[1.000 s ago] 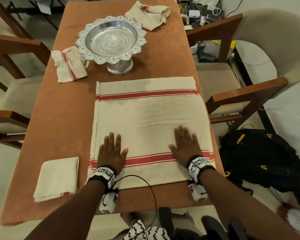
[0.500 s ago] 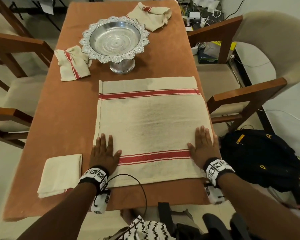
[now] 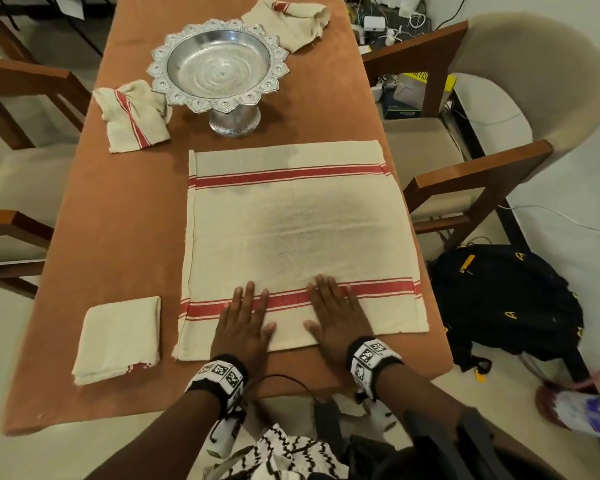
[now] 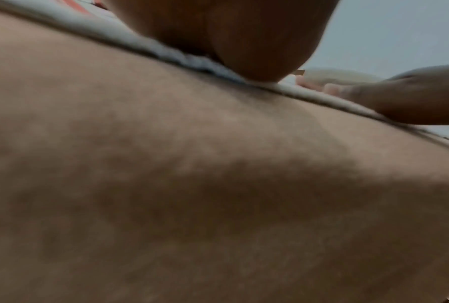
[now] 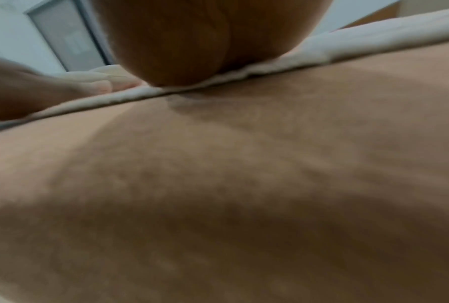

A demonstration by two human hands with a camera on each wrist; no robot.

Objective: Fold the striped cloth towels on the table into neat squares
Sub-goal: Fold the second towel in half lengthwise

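Note:
A cream towel with red stripes (image 3: 295, 233) lies spread flat on the orange-brown table (image 3: 118, 216). My left hand (image 3: 245, 320) and right hand (image 3: 336, 313) press palm-down, fingers straight, side by side on its near red stripe. Both wrist views are blurred: the left hand's heel (image 4: 234, 39) and the right hand's heel (image 5: 192, 41) rest on the towel's near hem (image 4: 171, 53) (image 5: 257, 69). A folded cream square (image 3: 118, 337) lies at the near left. Two crumpled striped towels wait farther off, one at the left (image 3: 132, 116), one at the far edge (image 3: 291, 19).
An ornate silver pedestal bowl (image 3: 219, 67) stands just beyond the spread towel. Wooden chairs flank the table at left (image 3: 18, 81) and right (image 3: 471, 174). A black backpack (image 3: 510, 299) sits on the floor at the right.
Both hands slid inward along the near stripe from the towel's left and right edges and now lie close together near its middle.

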